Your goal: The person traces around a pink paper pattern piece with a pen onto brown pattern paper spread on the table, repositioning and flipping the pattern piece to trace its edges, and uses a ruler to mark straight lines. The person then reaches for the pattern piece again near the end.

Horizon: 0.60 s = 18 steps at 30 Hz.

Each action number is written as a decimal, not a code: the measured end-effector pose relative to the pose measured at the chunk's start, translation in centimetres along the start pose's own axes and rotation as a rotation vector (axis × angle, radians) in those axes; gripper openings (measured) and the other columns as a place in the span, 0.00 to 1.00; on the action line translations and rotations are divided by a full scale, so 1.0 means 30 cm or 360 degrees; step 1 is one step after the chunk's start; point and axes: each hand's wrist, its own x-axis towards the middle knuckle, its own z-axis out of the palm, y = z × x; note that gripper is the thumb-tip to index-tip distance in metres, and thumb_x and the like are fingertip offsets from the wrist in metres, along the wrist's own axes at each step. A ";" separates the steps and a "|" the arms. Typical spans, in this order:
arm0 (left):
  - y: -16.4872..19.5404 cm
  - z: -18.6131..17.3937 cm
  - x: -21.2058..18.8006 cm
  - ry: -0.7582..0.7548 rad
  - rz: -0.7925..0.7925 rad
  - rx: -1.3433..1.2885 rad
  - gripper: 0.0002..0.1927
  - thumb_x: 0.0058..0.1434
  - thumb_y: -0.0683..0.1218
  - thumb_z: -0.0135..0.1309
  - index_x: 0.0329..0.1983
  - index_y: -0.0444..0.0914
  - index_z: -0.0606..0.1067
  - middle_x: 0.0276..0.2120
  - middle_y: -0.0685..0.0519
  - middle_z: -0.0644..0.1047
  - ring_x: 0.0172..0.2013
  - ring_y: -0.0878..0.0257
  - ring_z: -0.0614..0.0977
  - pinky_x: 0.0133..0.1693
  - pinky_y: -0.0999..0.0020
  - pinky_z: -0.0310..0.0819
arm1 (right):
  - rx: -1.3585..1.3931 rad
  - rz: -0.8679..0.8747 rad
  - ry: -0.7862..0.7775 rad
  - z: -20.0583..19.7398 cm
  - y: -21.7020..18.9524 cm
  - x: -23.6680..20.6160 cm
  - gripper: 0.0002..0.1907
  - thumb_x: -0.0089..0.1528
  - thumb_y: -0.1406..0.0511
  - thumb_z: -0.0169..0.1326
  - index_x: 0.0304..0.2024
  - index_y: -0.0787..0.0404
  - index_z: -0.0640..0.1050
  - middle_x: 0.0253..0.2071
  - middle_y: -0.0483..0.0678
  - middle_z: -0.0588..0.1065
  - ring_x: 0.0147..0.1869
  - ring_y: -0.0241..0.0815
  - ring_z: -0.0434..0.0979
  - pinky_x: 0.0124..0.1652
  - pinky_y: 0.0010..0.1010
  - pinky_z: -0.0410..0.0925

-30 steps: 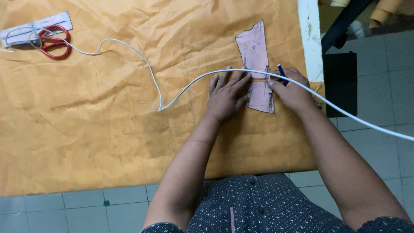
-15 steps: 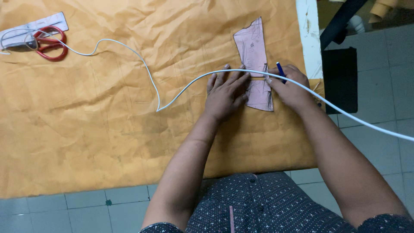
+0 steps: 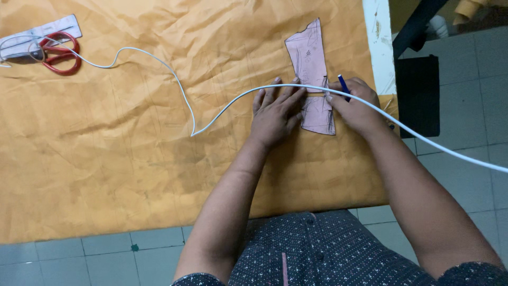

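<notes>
A pink paper pattern piece [image 3: 310, 58] lies on a wrinkled sheet of tan paper [image 3: 132, 159] spread over the floor. My left hand [image 3: 275, 112] rests flat, fingers spread, pressing the left edge of the pattern piece. My right hand [image 3: 355, 106] grips a blue pen [image 3: 344, 85], its tip at the right edge of the pattern near its narrow middle. A thin white cable [image 3: 238, 98] runs across both hands and over the pattern.
Red-handled scissors [image 3: 59, 53] lie on a white strip [image 3: 32, 37] at the top left of the paper. A white board edge [image 3: 378, 42] and a black object [image 3: 418, 95] sit to the right. Grey tiles [image 3: 79, 259] border the paper below.
Both hands stay on the pattern piece; the right hand with the pen has shifted only slightly along the pattern's edge. The left hand has not moved.
</notes>
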 end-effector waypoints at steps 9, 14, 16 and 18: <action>-0.010 0.003 0.001 0.0018 0.0030 -0.0016 0.34 0.63 0.58 0.56 0.73 0.59 0.63 0.75 0.63 0.58 0.76 0.54 0.53 0.71 0.50 0.38 | -0.0082 -0.0014 -0.0016 0.001 0.003 -0.001 0.14 0.61 0.63 0.64 0.48 0.60 0.83 0.42 0.50 0.75 0.44 0.44 0.78 0.45 0.33 0.70; -0.007 -0.002 -0.005 0.0025 0.0024 -0.0014 0.34 0.62 0.59 0.56 0.72 0.59 0.64 0.75 0.63 0.58 0.76 0.54 0.53 0.71 0.51 0.39 | -0.0108 -0.0065 0.0010 0.003 -0.001 -0.003 0.13 0.61 0.63 0.64 0.47 0.60 0.84 0.43 0.50 0.76 0.46 0.45 0.79 0.46 0.35 0.70; -0.004 -0.003 -0.007 0.0016 0.0007 -0.0009 0.34 0.62 0.59 0.56 0.72 0.59 0.64 0.75 0.64 0.58 0.76 0.55 0.53 0.72 0.51 0.39 | -0.0100 -0.0050 0.0007 0.003 -0.002 -0.005 0.13 0.61 0.63 0.64 0.47 0.60 0.84 0.43 0.50 0.76 0.45 0.46 0.79 0.46 0.35 0.70; 0.000 -0.004 -0.006 0.0010 0.0003 -0.0006 0.34 0.62 0.59 0.56 0.73 0.59 0.63 0.76 0.64 0.58 0.76 0.55 0.53 0.72 0.50 0.38 | -0.0082 -0.0010 0.0001 0.001 -0.002 -0.007 0.14 0.60 0.63 0.64 0.47 0.59 0.83 0.42 0.50 0.76 0.44 0.46 0.79 0.45 0.35 0.71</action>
